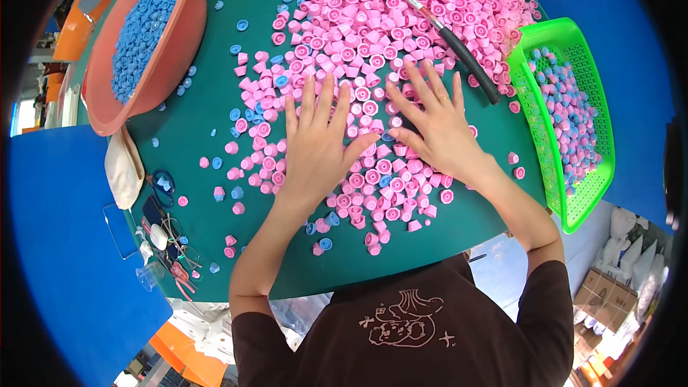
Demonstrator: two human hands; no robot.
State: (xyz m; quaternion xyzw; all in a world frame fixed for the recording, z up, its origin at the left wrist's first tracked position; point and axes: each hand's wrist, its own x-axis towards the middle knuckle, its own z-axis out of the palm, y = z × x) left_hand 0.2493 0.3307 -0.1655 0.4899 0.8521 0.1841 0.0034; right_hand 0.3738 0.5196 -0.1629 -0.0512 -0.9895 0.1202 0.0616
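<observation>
Both hands lie palm down on a wide spread of small pink plastic cups on the green table. My left hand has its fingers stretched forward and slightly apart, thumb out to the right. My right hand is spread too, with a ring on one finger and its thumb toward the left thumb. Whether any cups are pressed under the palms is hidden. A few blue plastic caps are mixed among the pink pieces. Beyond my right hand, a hammer with a black grip rests on the pink heap.
A salmon-coloured basin of blue caps stands at the far left. On the right, a green basket holds joined pink-and-blue pieces. Scissors, pink-handled pliers and a cream pouch lie along the left edge of the table.
</observation>
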